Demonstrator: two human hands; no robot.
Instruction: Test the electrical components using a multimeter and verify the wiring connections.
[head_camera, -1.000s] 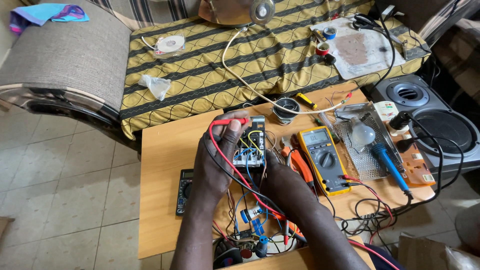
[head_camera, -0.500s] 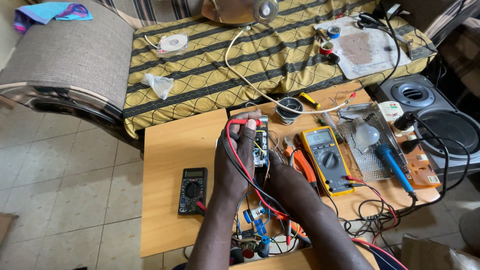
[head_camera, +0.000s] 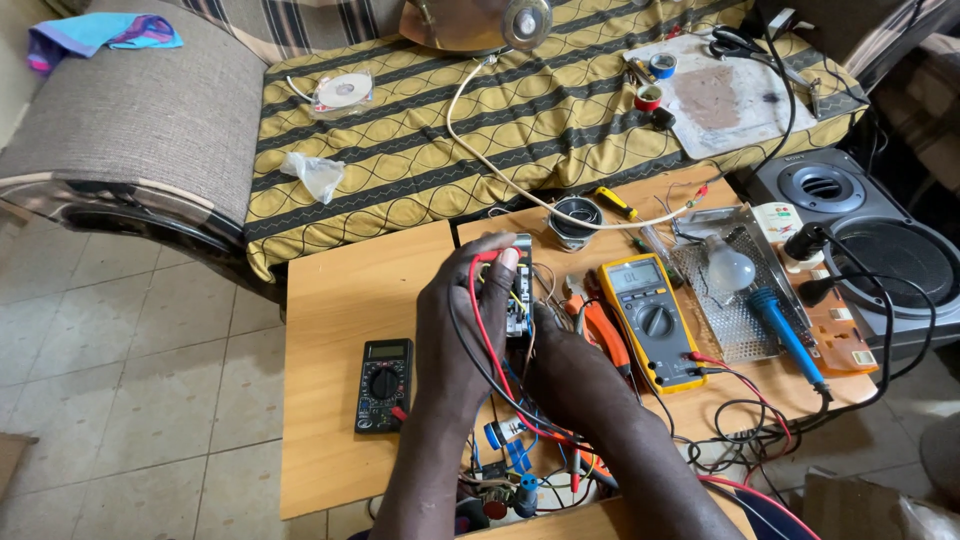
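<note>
My left hand grips a small circuit board stood on edge over the wooden table, fingers curled over its top, with a red wire looped across the hand. My right hand holds the board's lower right side from below. Red and black wires run from the board down to a cluster of blue components near the table's front edge. A small black multimeter lies just left of my left wrist.
A yellow multimeter, orange pliers, a light bulb on a perforated metal plate and a blue soldering iron lie to the right. Black speakers stand at far right. A patterned cloth-covered bench with tape rolls lies behind.
The board has turned from lying flat and face-up to standing on edge in both hands. The view shifted, bringing the small black multimeter fully into sight.
</note>
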